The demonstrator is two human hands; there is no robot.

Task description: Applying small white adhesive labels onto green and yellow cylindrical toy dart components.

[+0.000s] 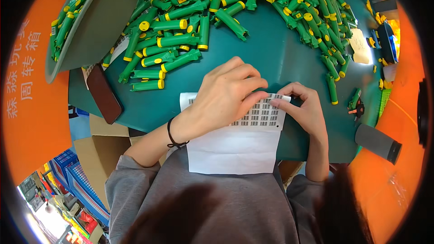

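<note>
Here, the right hand (302, 104) pinches the upper-right edge of the white label sheet (231, 153); the left hand (226, 91) bends over its top, thumb near fingertips, whether gripping I cannot tell. The sheet overhangs the green table (280, 47). Beyond lie heaped green-and-yellow tubes (231, 23).

In front of me, my dark-green table (275, 47) carries a sprawling heap of green tubes (176, 40) with yellow ends. A reddish-brown slab (104, 94) with rounded corners rests nearer me than the heap's left end; a tan piece (360, 47) lies just right of the heap. Nearer me than its right end sit a green-and-black item (357, 105) and a grey cylinder (376, 142).
</note>
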